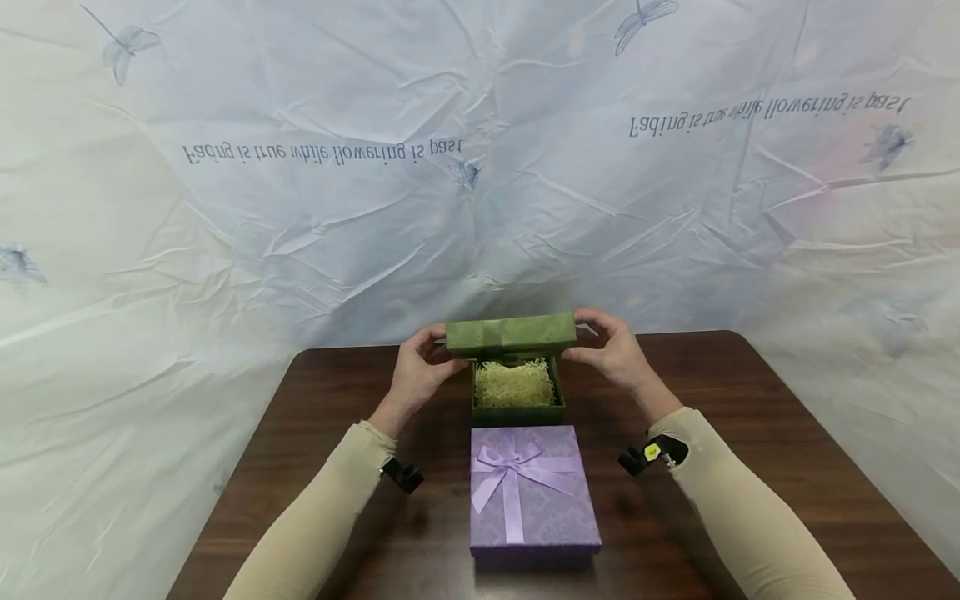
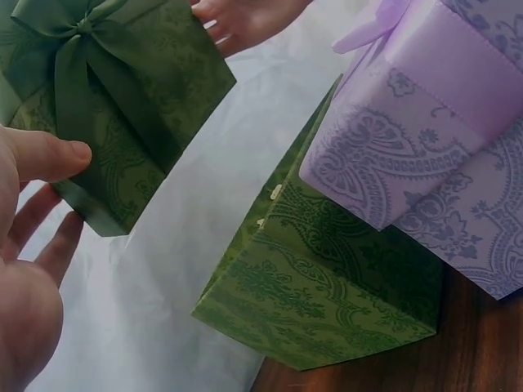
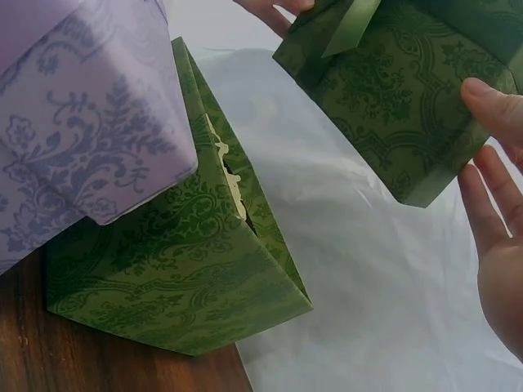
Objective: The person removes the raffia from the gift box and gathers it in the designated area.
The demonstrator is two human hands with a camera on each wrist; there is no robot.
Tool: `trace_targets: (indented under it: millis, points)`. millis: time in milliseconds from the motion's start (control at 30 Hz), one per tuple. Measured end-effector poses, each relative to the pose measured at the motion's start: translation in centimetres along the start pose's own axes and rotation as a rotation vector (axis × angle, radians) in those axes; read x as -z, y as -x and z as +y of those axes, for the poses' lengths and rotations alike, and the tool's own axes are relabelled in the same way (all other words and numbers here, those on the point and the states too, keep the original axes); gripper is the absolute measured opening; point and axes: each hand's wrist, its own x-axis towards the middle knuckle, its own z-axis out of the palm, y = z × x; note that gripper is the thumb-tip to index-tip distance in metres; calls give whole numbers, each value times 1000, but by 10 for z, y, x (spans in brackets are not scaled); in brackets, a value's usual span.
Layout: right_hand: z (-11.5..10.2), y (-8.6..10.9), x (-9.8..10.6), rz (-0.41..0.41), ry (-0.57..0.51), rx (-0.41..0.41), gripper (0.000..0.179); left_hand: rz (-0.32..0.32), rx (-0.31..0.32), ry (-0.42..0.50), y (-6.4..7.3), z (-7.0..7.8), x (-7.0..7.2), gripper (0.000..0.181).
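Both hands hold a green patterned box lid (image 1: 510, 332) by its two short ends, tilted above the far side of a green box (image 1: 519, 415). My left hand (image 1: 420, 371) pinches the left end, thumb on the ribboned top in the left wrist view, where a dark green bow (image 2: 84, 28) shows. At the other end, my right hand (image 1: 615, 354) grips the lid between thumb and fingers. Pale yellow shredded paper (image 1: 514, 384) fills the uncovered green box. Right in front of that box lies a purple patterned box (image 1: 532, 492) with its lid on and a lilac bow (image 1: 510, 467).
The boxes stand on a dark wooden table (image 1: 337, 500). A wrinkled white cloth (image 1: 337, 225) with printed lettering and dragonflies hangs behind the table's far edge and along its sides. Each wrist wears a small black camera (image 1: 405, 477).
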Motion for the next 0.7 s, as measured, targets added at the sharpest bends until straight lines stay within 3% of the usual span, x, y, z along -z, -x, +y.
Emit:
trace_targets:
  millis: [200, 433, 533, 700]
  points:
    - [0, 3, 1, -7, 71, 63, 49, -6, -52, 3, 4, -1, -1, 30]
    - [2, 3, 3, -14, 86, 176, 39, -49, -141, -30, 8, 23, -5, 31]
    - [2, 3, 4, -44, 73, 226, 33, -62, -218, -31, 10, 22, -5, 30]
    - [3, 5, 6, -123, 56, 287, 27, -89, -357, 16, 7, 3, -4, 32]
